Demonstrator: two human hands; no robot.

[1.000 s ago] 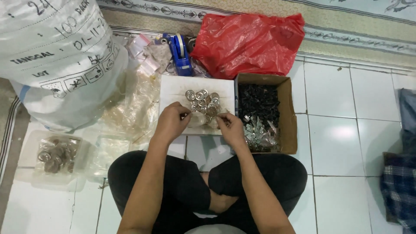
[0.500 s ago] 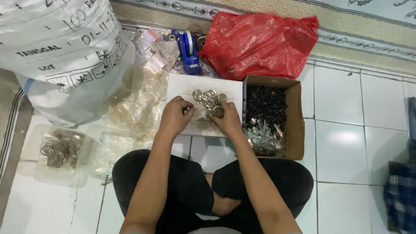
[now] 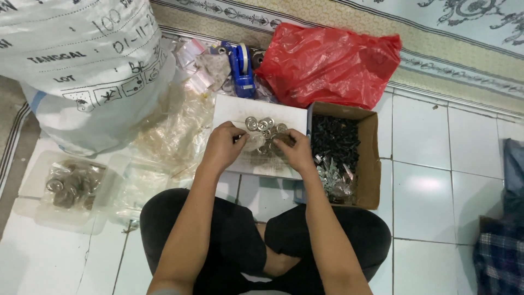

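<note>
Left hand: the left hand [image 3: 222,146] rests on the left part of the white board [image 3: 229,109], fingers curled in a pinch on a small clear packet [image 3: 252,143]; whether a ring sits inside it cannot be told.
Right hand: the right hand [image 3: 295,152] is just right of it, fingertips bent down among the metal rings [image 3: 263,124], seemingly pinching one; the grip itself is hidden.
Rings: a loose heap at the far middle of the board, touching both hands.
Cardboard box [image 3: 372,158]: right of the board, black small parts far, shiny metal bits near.
Plastic tray [image 3: 33,213]: near left on the floor, well apart, holding bagged rings.
Surroundings: red bag [image 3: 333,60] far, blue tape dispenser [image 3: 243,68] far left, white sack [image 3: 82,60] left.
Advice: in my judgement, keep the packet mouth open and level, lift one ring at a time, and work over the board so drops stay there.
</note>
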